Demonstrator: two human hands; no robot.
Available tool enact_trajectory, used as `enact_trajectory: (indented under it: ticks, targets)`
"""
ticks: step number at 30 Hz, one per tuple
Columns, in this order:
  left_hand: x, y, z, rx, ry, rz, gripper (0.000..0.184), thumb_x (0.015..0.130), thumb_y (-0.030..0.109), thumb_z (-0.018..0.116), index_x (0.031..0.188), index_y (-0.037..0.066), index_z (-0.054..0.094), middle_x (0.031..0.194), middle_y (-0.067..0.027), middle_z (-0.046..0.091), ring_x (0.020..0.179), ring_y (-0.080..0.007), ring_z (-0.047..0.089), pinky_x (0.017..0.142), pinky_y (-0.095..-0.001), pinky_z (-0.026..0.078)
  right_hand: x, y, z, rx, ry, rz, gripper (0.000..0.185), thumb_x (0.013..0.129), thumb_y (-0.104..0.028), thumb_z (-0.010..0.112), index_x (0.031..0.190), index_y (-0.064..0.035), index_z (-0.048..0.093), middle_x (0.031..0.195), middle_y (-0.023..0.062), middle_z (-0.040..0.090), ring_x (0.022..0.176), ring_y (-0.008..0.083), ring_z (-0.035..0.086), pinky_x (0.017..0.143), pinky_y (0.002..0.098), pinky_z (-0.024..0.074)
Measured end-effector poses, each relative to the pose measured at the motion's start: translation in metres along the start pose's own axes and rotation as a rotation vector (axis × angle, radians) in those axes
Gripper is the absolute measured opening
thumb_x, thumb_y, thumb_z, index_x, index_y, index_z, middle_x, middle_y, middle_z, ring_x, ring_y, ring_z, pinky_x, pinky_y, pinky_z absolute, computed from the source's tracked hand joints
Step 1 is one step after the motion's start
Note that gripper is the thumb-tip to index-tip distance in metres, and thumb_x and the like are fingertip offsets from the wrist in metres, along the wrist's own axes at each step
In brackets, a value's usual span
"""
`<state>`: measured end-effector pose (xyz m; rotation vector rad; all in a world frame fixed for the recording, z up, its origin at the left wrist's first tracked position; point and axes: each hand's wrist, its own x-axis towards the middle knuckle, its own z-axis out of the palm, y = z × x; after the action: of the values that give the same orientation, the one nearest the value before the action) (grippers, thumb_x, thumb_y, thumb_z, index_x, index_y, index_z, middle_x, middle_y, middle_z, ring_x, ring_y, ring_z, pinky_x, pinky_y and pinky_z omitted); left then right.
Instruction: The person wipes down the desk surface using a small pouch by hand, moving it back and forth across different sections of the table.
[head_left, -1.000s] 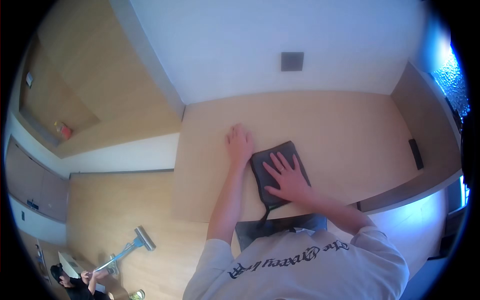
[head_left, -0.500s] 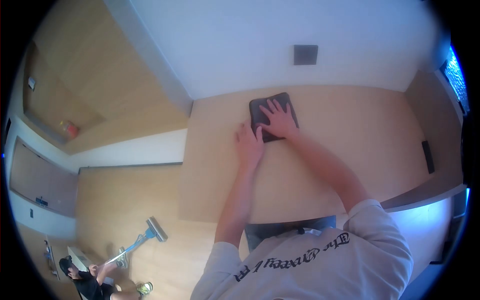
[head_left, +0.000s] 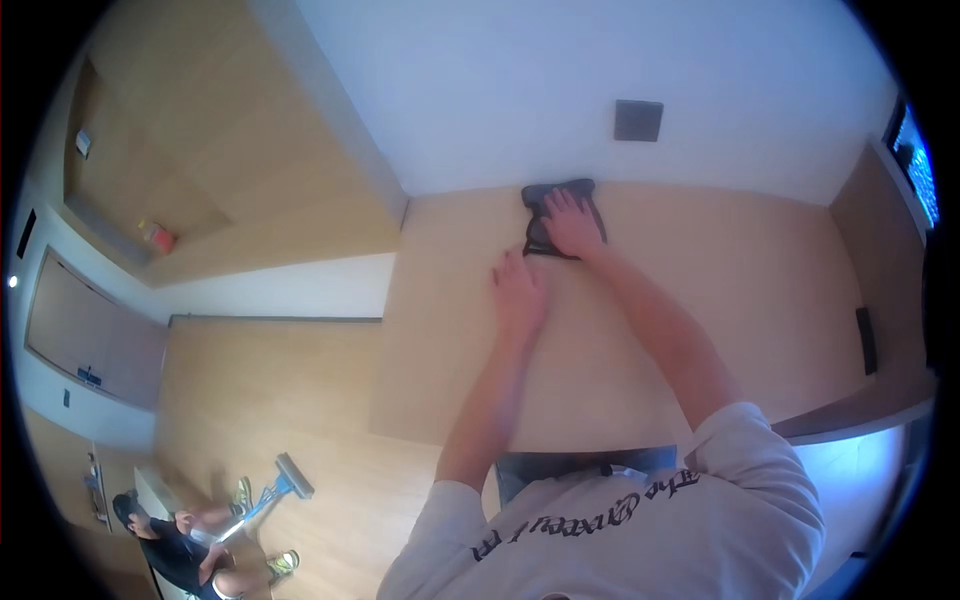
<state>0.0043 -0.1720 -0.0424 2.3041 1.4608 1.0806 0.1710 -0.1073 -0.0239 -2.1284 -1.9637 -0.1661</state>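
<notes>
The dark rectangular cloth (head_left: 536, 208) has reached its limit, the far white wall (head_left: 510, 90)—right hand (head_left: 573, 225) flat atop, left hand (head_left: 521, 292) loosely curled nearer.

The bare left hand (head_left: 520, 296) lies palm down with fingers (head_left: 512, 265) loosely bent, its bare left forearm (head_left: 487, 395) reaching forward and slightly inward. Farther forward, the bare right hand (head_left: 573, 228) is spread flat, palm down, the bare right forearm (head_left: 650, 312) slanting inward. The hands are near each other but apart.
</notes>
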Motion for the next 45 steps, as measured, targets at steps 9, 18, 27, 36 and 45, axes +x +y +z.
enact_trajectory:
  ticks: [9, 18, 27, 36, 45]
  targets:
    - [0.023, -0.018, 0.012, -0.007, 0.003, -0.030, 0.049, 0.096, 0.037, 0.045, 0.128, 0.000, 0.046, 0.130, -0.0210, 0.052, 0.128, -0.0357, 0.042, 0.109, -0.0515, 0.025, -0.101, -0.018, -0.022, -0.029, 0.015, -0.081, 0.067, 0.093, -0.051, 0.042, 0.145, -0.0084, 0.033, 0.152, 0.0135, 0.029, 0.142, 0.0282, 0.022, 0.114, 0.0523, 0.0156]
    - [0.026, -0.018, 0.001, -0.080, -0.073, -0.042, 0.050, 0.094, 0.030, 0.046, 0.133, 0.000, 0.042, 0.135, -0.0210, 0.048, 0.134, -0.0328, 0.036, 0.112, -0.0502, 0.021, -0.206, -0.031, -0.054, 0.010, 0.007, -0.201, 0.082, 0.083, -0.066, 0.048, 0.146, -0.0159, 0.033, 0.153, 0.0147, 0.026, 0.142, 0.0318, 0.020, 0.111, 0.0610, 0.0113]
    - [0.020, -0.009, 0.001, -0.053, -0.066, -0.033, 0.051, 0.095, 0.032, 0.046, 0.134, -0.001, 0.042, 0.135, -0.0220, 0.047, 0.134, -0.0340, 0.037, 0.112, -0.0493, 0.020, -0.171, -0.017, -0.053, -0.017, -0.034, -0.161, 0.083, 0.083, -0.068, 0.047, 0.146, -0.0173, 0.033, 0.153, 0.0139, 0.024, 0.143, 0.0315, 0.019, 0.109, 0.0657, 0.0122]
    - [0.002, -0.009, 0.001, -0.010, -0.003, -0.011, 0.050, 0.095, 0.032, 0.047, 0.132, -0.002, 0.041, 0.131, -0.0255, 0.049, 0.129, -0.0373, 0.040, 0.110, -0.0514, 0.023, -0.061, -0.007, -0.024, -0.014, -0.063, 0.068, 0.085, 0.085, -0.073, 0.034, 0.149, -0.0179, 0.027, 0.156, 0.0131, 0.018, 0.145, 0.0303, 0.013, 0.111, 0.0639, 0.0060]
    - [-0.005, -0.008, 0.000, 0.003, -0.033, 0.016, 0.051, 0.093, 0.028, 0.050, 0.134, 0.001, 0.038, 0.133, -0.0192, 0.050, 0.132, -0.0352, 0.038, 0.110, -0.0521, 0.022, 0.004, 0.003, -0.004, -0.026, -0.010, 0.175, 0.080, 0.087, -0.069, 0.034, 0.148, -0.0176, 0.029, 0.156, 0.0130, 0.020, 0.144, 0.0308, 0.014, 0.111, 0.0641, 0.0057]
